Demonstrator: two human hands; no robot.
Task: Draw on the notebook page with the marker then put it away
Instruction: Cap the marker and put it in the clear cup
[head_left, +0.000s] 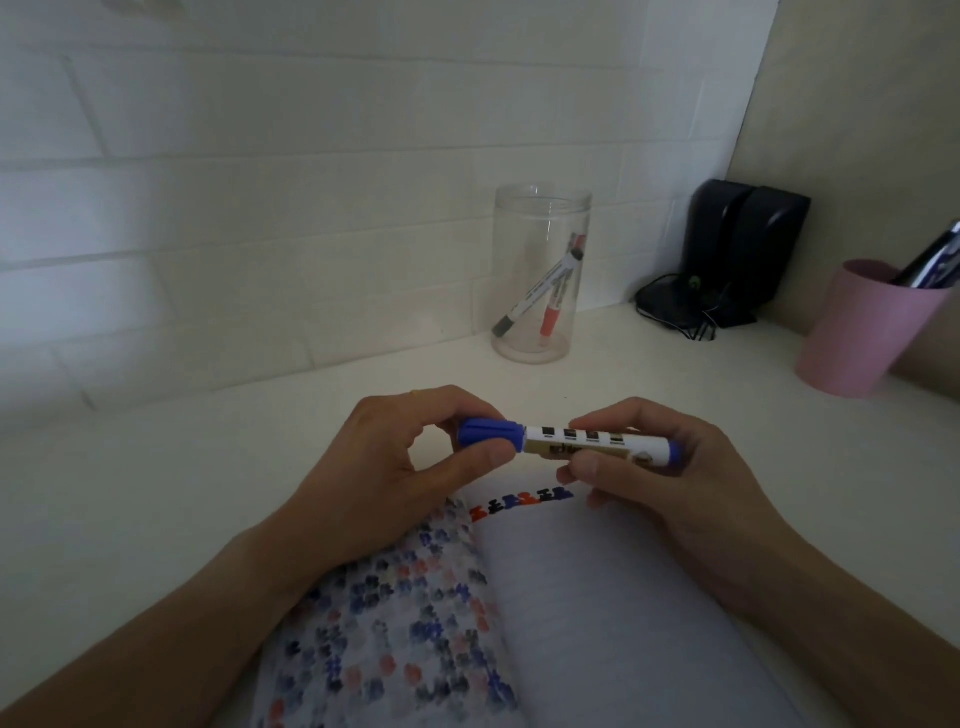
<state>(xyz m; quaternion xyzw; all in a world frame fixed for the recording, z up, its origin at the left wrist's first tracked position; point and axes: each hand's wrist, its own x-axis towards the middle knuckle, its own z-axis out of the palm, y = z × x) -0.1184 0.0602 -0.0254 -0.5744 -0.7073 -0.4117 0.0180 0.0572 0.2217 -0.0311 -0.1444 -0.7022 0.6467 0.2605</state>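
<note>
A blue marker (569, 441) lies level between both hands, above the open notebook. My left hand (384, 467) pinches its blue cap (491, 434) with thumb and fingers. My right hand (670, 483) grips the white barrel near its blue tail end. The cap sits on the barrel. The notebook (597, 613) lies open on the white desk; its right page is mostly blank, with a short row of red, blue and black marks (522, 504) at the top. The left page (395, 623) is covered with many small coloured marks.
A clear plastic jar (537, 275) holding two markers stands behind the hands against the white brick wall. Two black speakers (748, 244) with cables sit in the back right corner. A pink cup (862, 327) with pens stands at the right.
</note>
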